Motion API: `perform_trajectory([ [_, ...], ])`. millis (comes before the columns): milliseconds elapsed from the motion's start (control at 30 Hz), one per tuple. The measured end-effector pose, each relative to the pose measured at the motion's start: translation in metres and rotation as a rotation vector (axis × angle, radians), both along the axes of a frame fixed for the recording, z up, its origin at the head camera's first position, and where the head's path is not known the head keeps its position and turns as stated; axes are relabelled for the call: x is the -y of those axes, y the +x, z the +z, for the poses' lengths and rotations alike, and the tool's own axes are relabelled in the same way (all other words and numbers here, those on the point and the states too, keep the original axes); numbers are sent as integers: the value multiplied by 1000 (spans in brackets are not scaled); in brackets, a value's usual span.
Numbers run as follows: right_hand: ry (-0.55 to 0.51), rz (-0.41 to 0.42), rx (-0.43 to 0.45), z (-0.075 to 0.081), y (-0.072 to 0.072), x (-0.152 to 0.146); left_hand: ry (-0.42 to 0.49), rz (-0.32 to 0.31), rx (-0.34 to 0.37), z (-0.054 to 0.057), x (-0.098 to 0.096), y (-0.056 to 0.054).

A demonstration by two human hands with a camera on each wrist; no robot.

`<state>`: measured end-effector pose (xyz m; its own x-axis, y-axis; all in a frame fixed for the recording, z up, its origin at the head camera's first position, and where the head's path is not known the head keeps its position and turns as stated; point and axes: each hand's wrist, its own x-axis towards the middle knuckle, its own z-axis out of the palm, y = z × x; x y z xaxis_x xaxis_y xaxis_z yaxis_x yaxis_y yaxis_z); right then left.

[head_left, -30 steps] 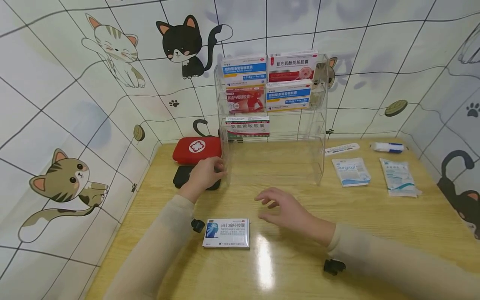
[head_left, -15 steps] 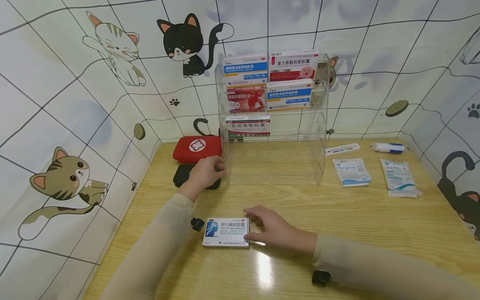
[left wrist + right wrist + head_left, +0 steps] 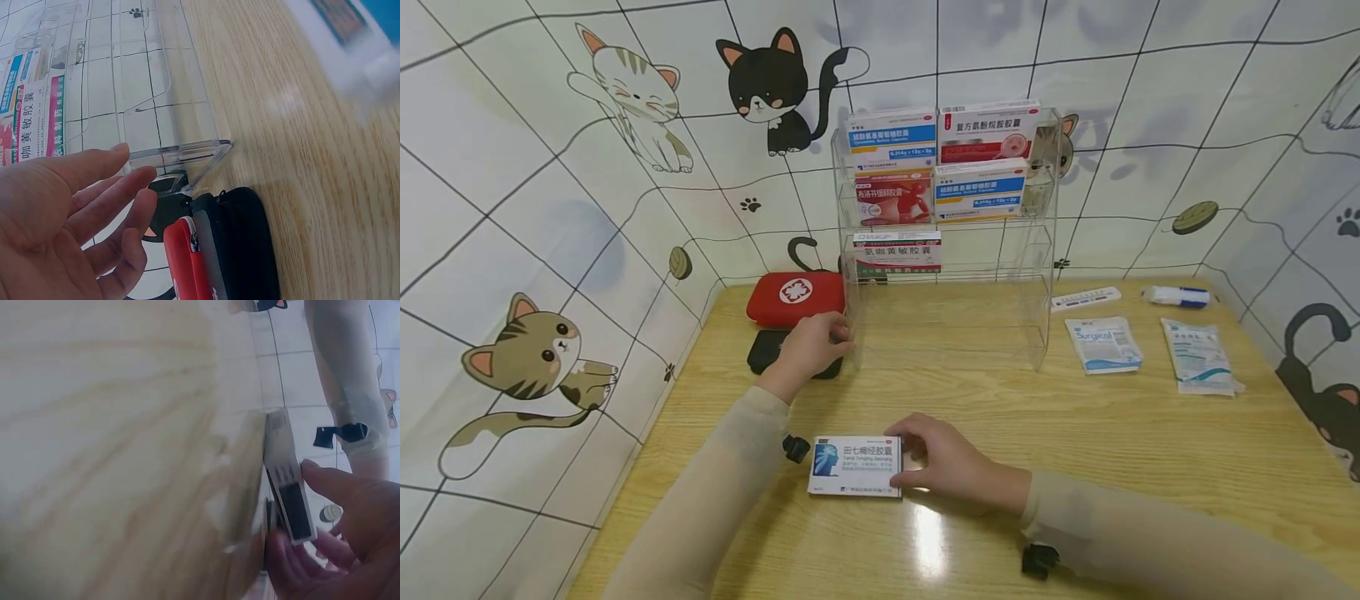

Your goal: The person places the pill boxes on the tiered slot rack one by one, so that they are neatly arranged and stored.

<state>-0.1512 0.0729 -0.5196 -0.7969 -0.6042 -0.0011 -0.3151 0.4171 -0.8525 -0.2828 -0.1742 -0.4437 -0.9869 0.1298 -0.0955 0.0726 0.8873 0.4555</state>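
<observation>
A white medicine box (image 3: pixel 853 467) with a blue head picture lies face up at the front of the table. My right hand (image 3: pixel 951 462) pinches its right end, thumb on the near side and fingers on the far side. The right wrist view shows the end of the box (image 3: pixel 289 475) between thumb and fingers, close over the table. My left hand (image 3: pixel 808 350) is at the lower left edge of the clear display rack (image 3: pixel 1047 250). In the left wrist view, thumb and curled fingers (image 3: pixel 140 187) meet around the rack's edge.
Several medicine boxes (image 3: pixel 891 200) fill the upper tiers of the rack. A red first-aid case (image 3: pixel 793 300) and a black case (image 3: pixel 767 350) lie beside my left hand. At the right are a thermometer (image 3: pixel 1086 298), a surgical packet (image 3: pixel 1105 344), another packet (image 3: pixel 1198 357) and a white-and-blue roll (image 3: pixel 1176 296).
My right hand has come left and down onto the white medicine box and taken hold of its right end. The box has shifted very slightly right. My left hand has stayed put.
</observation>
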Motion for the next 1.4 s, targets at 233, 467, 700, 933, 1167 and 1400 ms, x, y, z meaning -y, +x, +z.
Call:
perform_trajectory([
  [233,-137,-97,198,3,-4,-23,0,-1,1,-1,1,-1],
  [467,-171,-159,60,35,-12,-58,10,-9,9,0,0,-2],
  [700,-185,-240,-140,91,-42,-106,8,-16,11,-1,0,-3],
  [933,-183,-372,-395,144,-85,-150,0,-7,9,0,0,-2],
  [1167,-206,-513,-517,184,-117,-176,3,-22,6,2,-2,-1],
  [1400,-200,-580,-539,200,-143,-186,-3,-22,1,3,-1,-1],
])
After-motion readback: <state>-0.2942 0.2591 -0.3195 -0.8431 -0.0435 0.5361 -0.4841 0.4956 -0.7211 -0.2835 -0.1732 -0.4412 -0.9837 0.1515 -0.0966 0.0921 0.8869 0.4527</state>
